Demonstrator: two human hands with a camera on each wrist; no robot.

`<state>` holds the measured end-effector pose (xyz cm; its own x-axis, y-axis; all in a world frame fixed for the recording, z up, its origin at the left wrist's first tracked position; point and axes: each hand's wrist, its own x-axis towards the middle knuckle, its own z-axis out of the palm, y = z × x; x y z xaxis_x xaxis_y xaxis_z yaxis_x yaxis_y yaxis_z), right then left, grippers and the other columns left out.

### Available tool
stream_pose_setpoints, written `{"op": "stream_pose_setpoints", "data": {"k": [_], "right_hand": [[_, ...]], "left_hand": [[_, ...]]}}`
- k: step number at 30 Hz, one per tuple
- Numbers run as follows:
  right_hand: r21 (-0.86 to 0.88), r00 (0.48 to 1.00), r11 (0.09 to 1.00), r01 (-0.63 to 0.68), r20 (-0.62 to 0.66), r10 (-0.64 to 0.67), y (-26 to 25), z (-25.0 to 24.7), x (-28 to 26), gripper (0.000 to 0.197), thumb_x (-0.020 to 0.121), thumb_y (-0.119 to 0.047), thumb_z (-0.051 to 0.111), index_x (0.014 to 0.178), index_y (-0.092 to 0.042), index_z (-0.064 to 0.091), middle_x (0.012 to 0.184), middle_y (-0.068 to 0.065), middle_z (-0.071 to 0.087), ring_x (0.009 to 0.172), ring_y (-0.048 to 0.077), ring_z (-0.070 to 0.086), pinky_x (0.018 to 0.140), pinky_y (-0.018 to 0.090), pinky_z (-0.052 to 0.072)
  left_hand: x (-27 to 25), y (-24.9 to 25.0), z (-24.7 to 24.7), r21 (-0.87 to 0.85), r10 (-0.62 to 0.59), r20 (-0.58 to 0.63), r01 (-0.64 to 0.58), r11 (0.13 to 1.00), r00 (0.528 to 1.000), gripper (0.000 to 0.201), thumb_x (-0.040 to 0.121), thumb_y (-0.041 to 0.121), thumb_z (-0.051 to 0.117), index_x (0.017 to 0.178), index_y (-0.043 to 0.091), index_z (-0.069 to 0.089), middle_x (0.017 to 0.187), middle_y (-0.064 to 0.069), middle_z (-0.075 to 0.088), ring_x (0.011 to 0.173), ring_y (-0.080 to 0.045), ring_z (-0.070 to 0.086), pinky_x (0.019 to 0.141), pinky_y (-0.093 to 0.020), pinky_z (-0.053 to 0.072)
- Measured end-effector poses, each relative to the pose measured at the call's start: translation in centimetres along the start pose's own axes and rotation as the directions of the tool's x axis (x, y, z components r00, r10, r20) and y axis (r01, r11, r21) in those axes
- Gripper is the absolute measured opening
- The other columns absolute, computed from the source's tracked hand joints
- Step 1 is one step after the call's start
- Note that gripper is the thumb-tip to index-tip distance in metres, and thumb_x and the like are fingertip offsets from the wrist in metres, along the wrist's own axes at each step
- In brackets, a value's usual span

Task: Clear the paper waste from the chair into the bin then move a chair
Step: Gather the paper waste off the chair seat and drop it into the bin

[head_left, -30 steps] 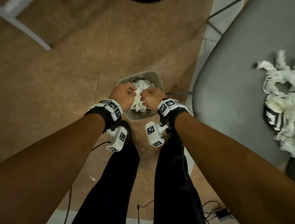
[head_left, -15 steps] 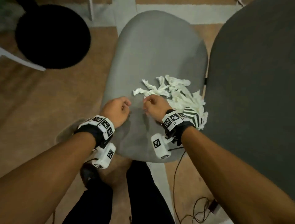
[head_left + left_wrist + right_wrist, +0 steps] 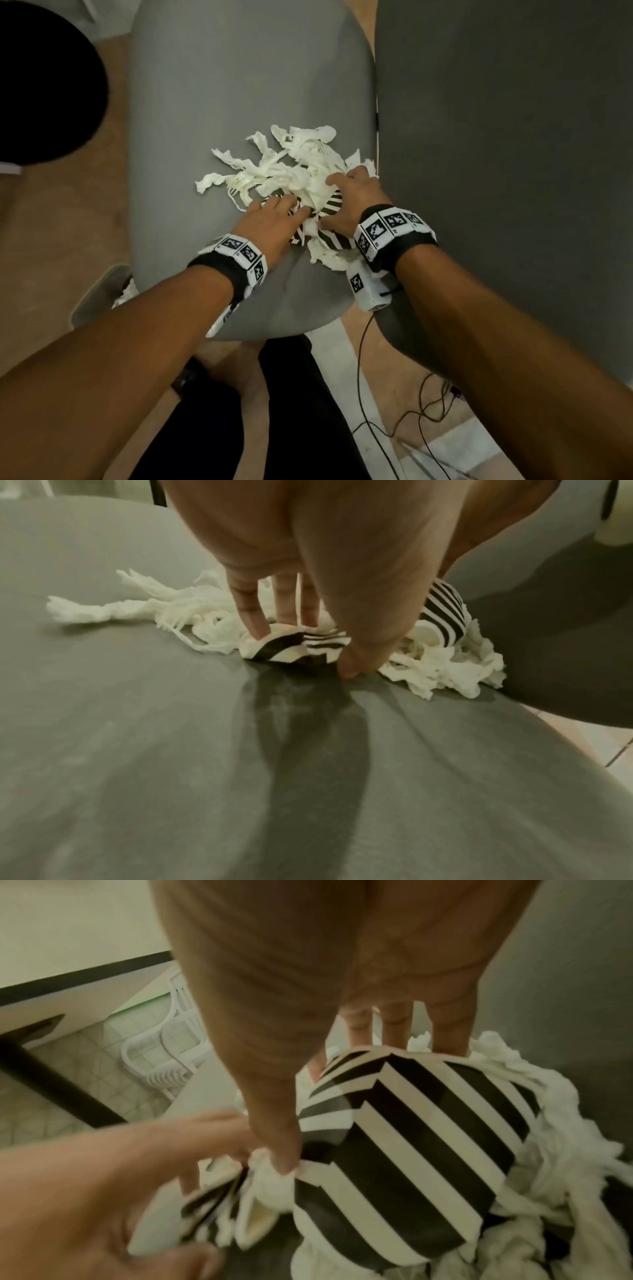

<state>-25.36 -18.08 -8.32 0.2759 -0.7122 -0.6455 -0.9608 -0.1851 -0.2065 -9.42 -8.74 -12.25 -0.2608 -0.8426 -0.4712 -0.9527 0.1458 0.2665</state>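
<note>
The grey chair point(image 3: 239, 85) filled the middle of the head view, its seat smooth and rounded, with a darker chair point(image 3: 507, 154) just beside it on the right. A black stool point(image 3: 44, 89) stood at upper left, and the bin point(image 3: 99, 298) peeked out from under the seat's near-left edge, white scraps showing inside.

The paper point(image 3: 284, 164) lay heaped on the right half of the seat, close to the dark chair: torn white strips, crumpled and twisted, spreading leftward in thin tails. Mixed into its near side were black-and-white striped cups point(image 3: 411, 1150), lying crushed on their sides among the shreds.

The left hand point(image 3: 270, 226) pressed down at the heap's near-left edge, fingers point(image 3: 250, 607) extended and slightly apart, tips on a flattened striped piece, thumb tip on the seat. The right hand point(image 3: 352, 202) came down over the striped cup, fingers spread around it, thumb touching a white wad beside it; whether it truly gripped the cup could not be told.
</note>
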Motion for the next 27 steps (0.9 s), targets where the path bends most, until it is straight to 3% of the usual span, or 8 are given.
{"op": "stream_pose_setpoints", "data": {"k": [3,6,9,12,15,19,23,27], "right_hand": [[-0.107,1.0,0.994,0.014,0.016,-0.012,-0.4,0.8,-0.2,0.084,0.068,-0.04,0.084,0.139,-0.024,0.043,0.145,0.007,0.032,0.132,0.032,0.034,0.097,0.046,0.047],[-0.135,1.0,0.991,0.004,-0.027,-0.008,-1.2,1.4,-0.4,0.087,0.072,-0.029,0.083,0.143,-0.021,0.033,0.154,0.009,0.02,0.134,0.035,0.032,0.093,0.043,0.047],[-0.128,0.997,0.992,0.011,-0.072,-0.02,-2.2,1.3,-0.5,0.087,0.075,-0.016,0.08,0.146,-0.017,0.029,0.159,0.012,0.011,0.133,0.038,0.036,0.097,0.04,0.047],[-0.085,0.985,0.996,0.03,-0.164,-0.044,-3.6,0.8,-1.0,0.077,0.075,0.003,0.073,0.14,-0.014,0.035,0.161,0.015,0.007,0.134,0.04,0.037,0.1,0.042,0.047],[-0.085,0.965,0.993,0.087,-0.238,-0.105,-5.6,0.7,-1.4,0.063,0.077,0.007,0.069,0.133,-0.009,0.045,0.162,0.017,0.009,0.135,0.041,0.04,0.105,0.04,0.047],[-0.1,0.941,0.986,0.133,-0.299,-0.158,-8.4,0.9,-2.0,0.031,0.083,0.002,0.069,0.113,-0.002,0.061,0.157,0.014,0.022,0.12,0.037,0.055,0.098,0.038,0.051],[-0.067,0.921,0.97,0.235,-0.302,-0.244,-11.5,1.0,-3.0,0.025,0.087,-0.013,0.065,0.112,-0.007,0.064,0.13,0.009,0.051,0.109,0.03,0.057,0.089,0.036,0.051],[0.043,0.919,0.964,0.264,-0.313,-0.238,-15.0,1.8,-4.1,0.019,0.093,-0.028,0.057,0.106,-0.014,0.057,0.1,0.004,0.063,0.088,0.025,0.059,0.074,0.036,0.049]], "left_hand": [[-0.5,-0.9,-0.9,-0.077,0.011,-0.046,-0.015,0.997,0.999,0.071,0.081,0.033,0.065,0.144,0.02,0.034,0.141,-0.009,0.04,0.118,-0.032,0.048,0.099,-0.043,0.04],[-1.6,-2.2,-1.9,-0.239,-0.06,-0.121,0.03,0.971,0.991,0.066,0.084,0.023,0.061,0.143,0.012,0.033,0.143,-0.01,0.038,0.093,-0.032,0.059,0.075,-0.037,0.049],[-2.9,-3.6,-2.2,-0.436,-0.186,-0.192,0.086,0.896,0.964,0.059,0.085,0.011,0.053,0.138,0.014,0.028,0.13,-0.009,0.044,0.073,-0.032,0.059,0.066,-0.044,0.053],[-4.4,-4.8,-1.8,-0.599,-0.301,-0.231,0.109,0.793,0.925,0.069,0.083,0.012,0.057,0.141,0.021,0.02,0.111,-0.01,0.057,0.084,-0.031,0.063,0.078,-0.041,0.054],[-6.0,-5.6,-1.4,-0.701,-0.38,-0.211,0.131,0.7,0.901,0.089,0.086,0.018,0.066,0.15,0.026,0.005,0.147,-0.007,0.044,0.112,-0.032,0.06,0.094,-0.032,0.045],[-8.1,-6.6,-0.5,-0.744,-0.46,-0.164,0.196,0.639,0.873,0.093,0.088,0.029,0.069,0.151,0.031,0.0,0.152,-0.007,0.042,0.124,-0.033,0.056,0.105,-0.042,0.045],[-9.7,-7.5,0.2,-0.791,-0.502,-0.171,0.185,0.583,0.848,0.091,0.086,0.028,0.073,0.15,0.022,0.01,0.151,-0.005,0.043,0.13,-0.028,0.05,0.108,-0.035,0.039],[-12.2,-8.2,0.6,-0.845,-0.587,-0.174,0.186,0.501,0.79,0.082,0.081,0.03,0.079,0.142,0.016,0.027,0.14,-0.006,0.047,0.124,-0.022,0.049,0.096,-0.023,0.033]]}}
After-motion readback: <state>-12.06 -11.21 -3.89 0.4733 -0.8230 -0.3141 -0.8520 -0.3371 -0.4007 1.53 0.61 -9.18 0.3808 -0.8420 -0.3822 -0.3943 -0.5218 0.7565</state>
